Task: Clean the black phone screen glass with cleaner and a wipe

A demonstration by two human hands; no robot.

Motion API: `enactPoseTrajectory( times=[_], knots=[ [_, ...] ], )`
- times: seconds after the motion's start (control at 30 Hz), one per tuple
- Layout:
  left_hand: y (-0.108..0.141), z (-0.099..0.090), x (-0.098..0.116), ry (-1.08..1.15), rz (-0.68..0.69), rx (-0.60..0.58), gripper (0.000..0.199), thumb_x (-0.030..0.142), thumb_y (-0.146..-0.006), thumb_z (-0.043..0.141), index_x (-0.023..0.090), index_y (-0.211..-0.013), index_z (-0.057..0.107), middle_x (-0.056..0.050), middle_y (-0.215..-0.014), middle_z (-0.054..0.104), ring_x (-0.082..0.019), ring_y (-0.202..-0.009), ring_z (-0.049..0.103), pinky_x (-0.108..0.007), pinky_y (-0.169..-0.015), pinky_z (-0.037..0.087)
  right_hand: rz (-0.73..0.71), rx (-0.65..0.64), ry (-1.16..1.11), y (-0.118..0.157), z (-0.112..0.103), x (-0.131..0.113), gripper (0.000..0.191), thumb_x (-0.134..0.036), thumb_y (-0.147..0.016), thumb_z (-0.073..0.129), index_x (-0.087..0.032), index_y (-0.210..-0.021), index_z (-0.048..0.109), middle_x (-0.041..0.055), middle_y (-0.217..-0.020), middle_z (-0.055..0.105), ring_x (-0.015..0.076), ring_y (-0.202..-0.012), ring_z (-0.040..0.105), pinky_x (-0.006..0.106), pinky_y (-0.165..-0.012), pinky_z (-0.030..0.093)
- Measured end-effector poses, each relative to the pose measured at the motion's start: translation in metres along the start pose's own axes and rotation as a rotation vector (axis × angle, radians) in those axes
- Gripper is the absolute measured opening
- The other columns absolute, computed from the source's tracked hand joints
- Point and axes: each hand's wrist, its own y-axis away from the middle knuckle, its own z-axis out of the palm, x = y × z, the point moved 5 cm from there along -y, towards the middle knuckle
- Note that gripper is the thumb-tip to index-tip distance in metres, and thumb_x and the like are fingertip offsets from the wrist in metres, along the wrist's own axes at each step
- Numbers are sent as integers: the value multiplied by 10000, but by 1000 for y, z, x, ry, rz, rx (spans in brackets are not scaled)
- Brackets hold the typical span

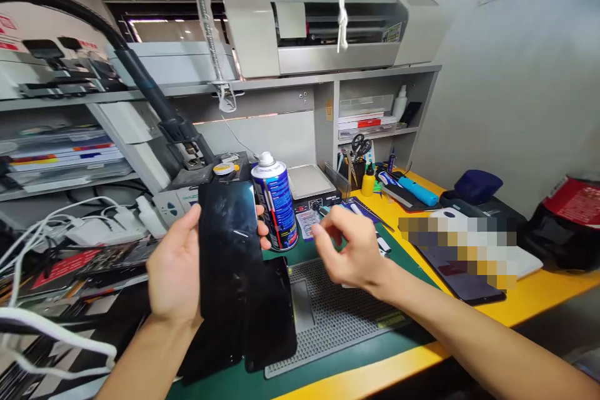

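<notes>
Gripping a black phone (227, 244), the left hand (174, 269) is partly hidden — the right hand (352, 247) curls — whether empty, I cannot tell.

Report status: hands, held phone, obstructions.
Left hand grips phone, glossy side facing camera. Right hand curled, apart from phone, no object visible in it. Spray can close behind phone, possible obstruction.

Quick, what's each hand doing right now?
Left hand: closed around a black phone-like panel.
Right hand: loosely curled, nothing visible held; can't tell whether it pinches something small.
</notes>
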Motion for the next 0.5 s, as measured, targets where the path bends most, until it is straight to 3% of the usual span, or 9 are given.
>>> enactPoseTrajectory(
  times=[0.13, 0.27, 0.33, 0.4, 0.5],
  knots=[
    [-1, -5, 7, 32, 85, -19, 600, 468, -975, 274, 47, -1109, 680, -180, -966, 728, -304, -781, 710, -436, -721, 597, 270, -105, 45, -12, 11, 25, 131, -312, -867, 585, -182, -852, 577, -13, -674, 587, 125, -540, 508, 263, -538, 374],
    [-5, -12, 10, 45, 118, -12, 653, 556, -951, 300, 44, -1100, 678, -180, -913, 724, -302, -763, 708, -439, -704, 595, 407, -307, 55, -19, 40, 34, 522, -491, -752, 737, -164, -1136, 605, 64, -921, 695, 175, -698, 628, 283, -604, 458],
    [-6, -15, 12, 46, 132, -1, 657, 561, -946, 302, 44, -1100, 676, -180, -893, 723, -302, -755, 707, -440, -704, 594, 443, -389, 53, -22, 58, 36, 647, -515, -679, 804, -162, -1180, 598, 73, -954, 705, 207, -793, 657, 299, -657, 493],
    [-6, -17, 14, 57, 155, 6, 655, 551, -950, 288, 42, -1094, 674, -179, -886, 723, -297, -731, 705, -432, -685, 593, 477, -436, 65, -24, 75, 39, 598, -490, -712, 802, -155, -1165, 602, 64, -944, 699, 214, -826, 661, 324, -698, 519],
    [-6, -18, 17, 89, 183, -8, 630, 531, -953, 291, 46, -1075, 675, -173, -901, 726, -285, -719, 706, -412, -673, 592, 523, -457, 88, -27, 90, 43, 393, -419, -890, 667, -149, -1168, 600, 62, -1011, 672, 194, -854, 656, 370, -755, 549]
  ],
)
